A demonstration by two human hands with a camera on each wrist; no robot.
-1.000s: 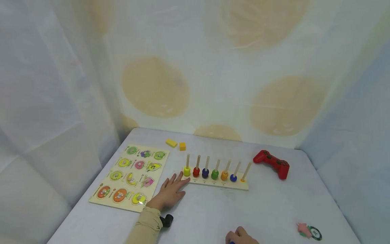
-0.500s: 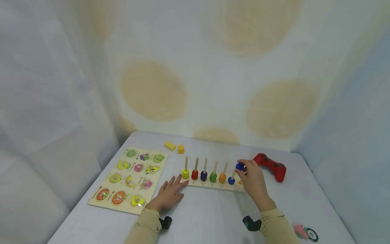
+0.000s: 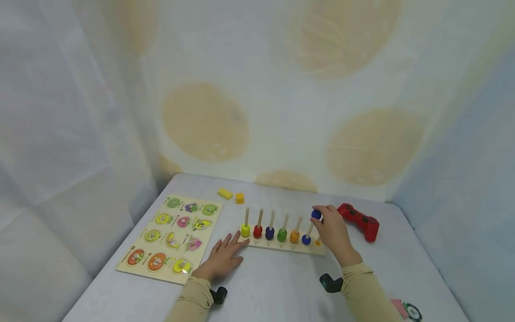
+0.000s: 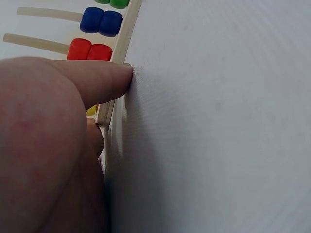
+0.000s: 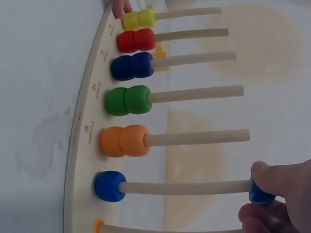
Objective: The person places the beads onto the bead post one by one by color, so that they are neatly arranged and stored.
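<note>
Since half a second ago the right hand [image 3: 333, 232] has drawn the blue bead [image 3: 316, 214] slightly back toward the row, so that it now sits right at the tip of the sixth peg [image 5: 184, 187]; a second ago this hand was low at the near edge of the counter [image 3: 281, 286].

Nearest, both sleeves come in over the counter. The left hand [image 3: 223, 256] lies flat with fingers spread, its fingertips [image 4: 116, 77] against the near edge of the peg board [image 3: 281, 247], steadying it. The right hand's grip is a pinch: thumb and fingertips [image 5: 277, 177] close round the blue bead, which the right wrist view shows just threaded on the peg's end, not yet slid down.

Along the board, the yellow, red, dark blue, green and orange pegs each carry two beads. The sixth peg has one blue bead at its base [image 5: 108, 186], so the held one looks to be its second. The last peg at the right end shows only a small orange ring [image 5: 99, 225] at its foot. By this reading the filling is mostly done, with this bead and perhaps the last peg left.

Farther off lie a fruit puzzle board [image 3: 173, 237], a red game controller [image 3: 360, 221] and two yellow blocks [image 3: 231, 195].
</note>
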